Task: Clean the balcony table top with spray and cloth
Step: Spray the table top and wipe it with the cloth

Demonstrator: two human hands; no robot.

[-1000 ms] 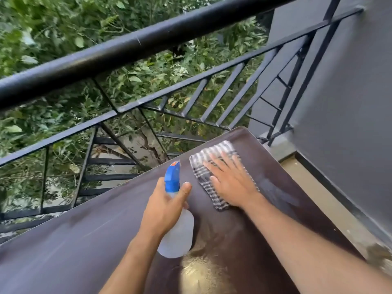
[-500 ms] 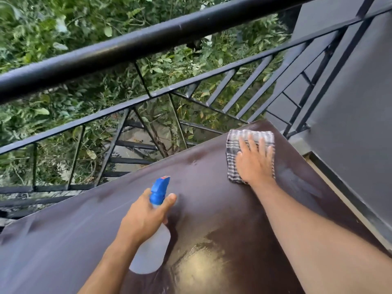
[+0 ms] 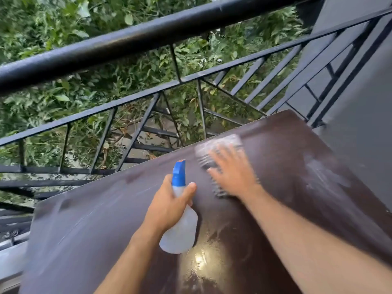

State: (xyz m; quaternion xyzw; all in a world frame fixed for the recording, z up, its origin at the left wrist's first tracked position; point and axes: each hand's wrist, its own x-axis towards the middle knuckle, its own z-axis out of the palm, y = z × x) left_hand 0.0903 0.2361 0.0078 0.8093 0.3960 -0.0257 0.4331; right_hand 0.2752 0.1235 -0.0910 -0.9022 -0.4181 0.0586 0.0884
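The dark brown table top [image 3: 89, 230] fills the lower part of the head view. My left hand [image 3: 167, 204] grips a clear spray bottle [image 3: 180, 232] with a blue nozzle, held just above the table's middle. My right hand [image 3: 233, 172] lies flat, fingers spread, on a checked cloth [image 3: 214, 145] near the table's far edge. The hand and cloth are motion-blurred. A wet, shiny patch [image 3: 212, 259] lies below the bottle, and a pale smear [image 3: 322, 172] marks the right side.
A black metal railing [image 3: 131, 39] runs along the table's far edge, with green foliage [image 3: 63, 98] behind it. A grey wall [image 3: 360, 124] stands close on the right, past the table's right edge.
My right hand slid the cloth from the far right corner back to the left along the far edge. The left hand keeps hold of the spray bottle. The camera view shifted.
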